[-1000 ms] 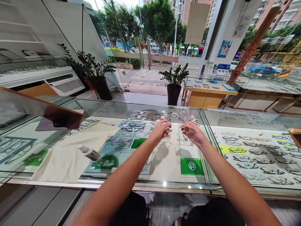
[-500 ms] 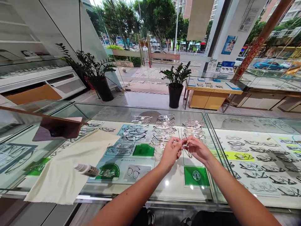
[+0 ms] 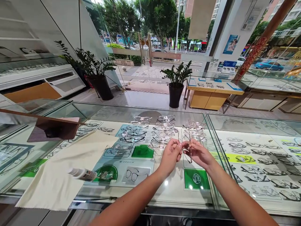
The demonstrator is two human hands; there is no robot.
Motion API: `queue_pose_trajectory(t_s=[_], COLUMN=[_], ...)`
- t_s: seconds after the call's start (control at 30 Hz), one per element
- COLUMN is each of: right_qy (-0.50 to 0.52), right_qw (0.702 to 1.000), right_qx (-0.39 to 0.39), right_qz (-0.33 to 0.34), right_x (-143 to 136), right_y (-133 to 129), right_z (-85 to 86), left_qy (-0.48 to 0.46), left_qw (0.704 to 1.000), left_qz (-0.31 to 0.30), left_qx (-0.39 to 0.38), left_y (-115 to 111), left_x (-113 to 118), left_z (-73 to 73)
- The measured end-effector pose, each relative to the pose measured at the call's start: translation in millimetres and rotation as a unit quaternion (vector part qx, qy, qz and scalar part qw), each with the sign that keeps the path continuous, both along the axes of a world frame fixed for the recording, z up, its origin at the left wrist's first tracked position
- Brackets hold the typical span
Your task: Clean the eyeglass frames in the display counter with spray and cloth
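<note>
While our right hand pinches 1 pair of slender-armed glasses, well right of the cloth, our left hand curls in close; whether it grips too, we can't tell. We judge the handling under way, the pair not set down; what's left doesn't show. Our smooth white bottle is at the soft, creased cloth's right edge, unheld.

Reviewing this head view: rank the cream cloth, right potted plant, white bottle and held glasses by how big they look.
1. Cream cloth
2. Right potted plant, though farther back
3. White bottle
Unranked: held glasses; partly hidden, so unsure against the bottle.
</note>
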State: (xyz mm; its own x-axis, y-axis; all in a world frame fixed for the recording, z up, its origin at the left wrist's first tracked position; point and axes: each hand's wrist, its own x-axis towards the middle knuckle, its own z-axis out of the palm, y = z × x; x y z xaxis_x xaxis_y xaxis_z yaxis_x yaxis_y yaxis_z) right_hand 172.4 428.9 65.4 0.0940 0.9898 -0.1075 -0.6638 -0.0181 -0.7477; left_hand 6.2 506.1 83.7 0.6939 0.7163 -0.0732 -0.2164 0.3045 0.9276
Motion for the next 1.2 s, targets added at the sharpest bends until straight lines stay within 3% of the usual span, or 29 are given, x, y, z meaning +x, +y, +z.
queue_pose_trajectory(t_s=[0.57,0.8,0.93,1.1,1.2], right_qy=[0.016,-0.056,-0.090,-0.072,-0.096], right_qw=[1.000,0.997,0.994,0.984,0.972], right_qx=[0.000,0.046,0.051,0.081,0.097], right_qz=[-0.009,-0.010,-0.047,-0.143,-0.191], right_x=[-8,-8,-4,4,4], right_y=[-3,-5,-5,-7,-7], right_z=[0.0,4.5,11.3,24.8,31.9], left_qy=[-0.016,-0.039,-0.015,0.006,0.018], left_qw=[1.000,0.997,0.999,0.999,1.000], left_qz=[-0.005,-0.027,-0.024,0.037,0.016], left_qx=[0.013,0.055,0.044,0.003,0.003], left_y=[-2,9,21,39,45], left_x=[-1,0,1,-2,-4], left_z=[-6.9,-2.4,1.0,8.4,10.5])
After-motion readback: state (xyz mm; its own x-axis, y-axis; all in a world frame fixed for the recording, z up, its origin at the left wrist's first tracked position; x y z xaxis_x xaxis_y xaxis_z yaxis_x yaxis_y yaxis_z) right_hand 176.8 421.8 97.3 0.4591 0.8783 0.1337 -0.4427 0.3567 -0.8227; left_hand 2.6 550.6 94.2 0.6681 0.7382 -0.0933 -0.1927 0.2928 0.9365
